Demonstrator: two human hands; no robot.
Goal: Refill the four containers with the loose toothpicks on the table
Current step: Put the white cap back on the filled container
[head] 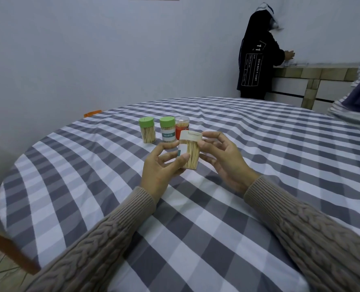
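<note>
Item 1: white-lidded toothpick container point(189, 151), clear body packed with toothpicks, white label with a teal patch on its left side. Held above the table, slightly tilted, between both hands.

Item 2: left hand point(161, 168), thumb and fingertips pinching the lower left side of the white-lidded container; knit beige sleeve on the arm.

Item 3: right hand point(223, 159), fingers curled round the container's right side, index finger up beside the lid's edge; same knit sleeve.

Item 4: green-lidded container point(147, 130), no label facing the camera, full of toothpicks, upright on the table, leftmost in a row of 3.

Item 5: green-lidded container marked "TOOTHPICK" point(167, 129), upright, middle of the row, near item 4 but apart from it.

Item 6: clear-lidded container with a red label point(182, 125), upright, just beside item 5 on its right, partly hidden behind the held container.

Item 7: round table point(259, 165) under a grey-and-white checked cloth.

Item 8: person in a dark printed top point(256, 66), standing at a tiled counter point(314, 73) by the far wall.

Item 9: striped sleeve point(352, 110) of another person, at the right edge.
</note>
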